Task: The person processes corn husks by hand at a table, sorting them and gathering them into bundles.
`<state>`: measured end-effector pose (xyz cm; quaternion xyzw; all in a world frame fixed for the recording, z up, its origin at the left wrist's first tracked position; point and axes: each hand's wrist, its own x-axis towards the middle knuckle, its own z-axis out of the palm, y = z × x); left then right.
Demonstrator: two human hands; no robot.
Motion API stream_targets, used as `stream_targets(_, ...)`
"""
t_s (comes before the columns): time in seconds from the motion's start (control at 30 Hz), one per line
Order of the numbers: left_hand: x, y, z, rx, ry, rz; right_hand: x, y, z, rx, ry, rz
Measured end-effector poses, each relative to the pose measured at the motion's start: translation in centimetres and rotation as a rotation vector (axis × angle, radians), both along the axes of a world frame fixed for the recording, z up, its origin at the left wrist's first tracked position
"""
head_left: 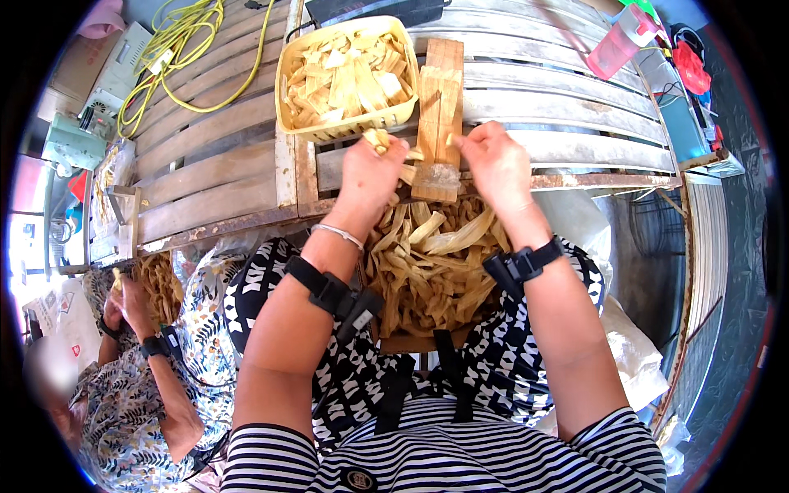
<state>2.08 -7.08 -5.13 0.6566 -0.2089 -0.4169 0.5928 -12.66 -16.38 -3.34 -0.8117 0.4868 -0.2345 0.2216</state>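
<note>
My left hand (371,171) is closed round a few pale yellow dried strips (378,141), just in front of a yellow plastic basket (285,115). My right hand (498,164) pinches a small pale piece (450,140) at the right side of a wooden block (440,107). The block lies lengthwise on the slatted table, its near end jutting over the front edge. Similar flat, fibrous strips (349,70) fill the basket. Between my knees, below the table edge, a box holds a heap of longer, browner strips (440,271).
A coiled yellow cable (185,49) lies on the wooden slats (222,135) at the far left. A pink-lidded jug (622,43) stands at the far right. At the lower left, another person's hands (127,302) work beside more strips (159,279). A white sack (633,353) sits right of my knee.
</note>
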Motion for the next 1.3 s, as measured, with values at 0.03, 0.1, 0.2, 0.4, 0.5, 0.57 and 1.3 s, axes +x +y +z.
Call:
stream_targets(0.03,0.3,0.2,-0.5,0.035,0.006,0.037,-0.3,-0.2,-0.4,0.008,-0.012,-0.043)
stream_targets(0.1,0.1,0.7,1.0,0.052,-0.164,0.004,-1.0,-0.1,-1.2,0.095,-0.218,0.039)
stream_targets(0.2,-0.1,1.8,1.2,-0.078,-0.194,-0.064,-0.4,2.2,-0.6,0.059,-0.432,0.266)
stream_targets(0.4,-3.8,5.2,3.6,-0.002,0.406,-0.132,-0.6,5.6,2.2,-0.127,-0.404,0.664)
stream_targets(0.5,-4.6,6.1,4.3,0.051,0.446,-0.348,-1.1,5.6,2.4,-0.050,-0.521,0.736)
stream_targets(0.57,-3.7,6.8,6.3,0.091,0.427,-0.722,-2.3,5.5,3.7,0.218,-0.582,0.698)
stream_targets(1.3,-2.0,6.5,4.3,-0.420,-1.003,-0.349,-2.1,8.3,1.7,0.881,-0.888,0.201)
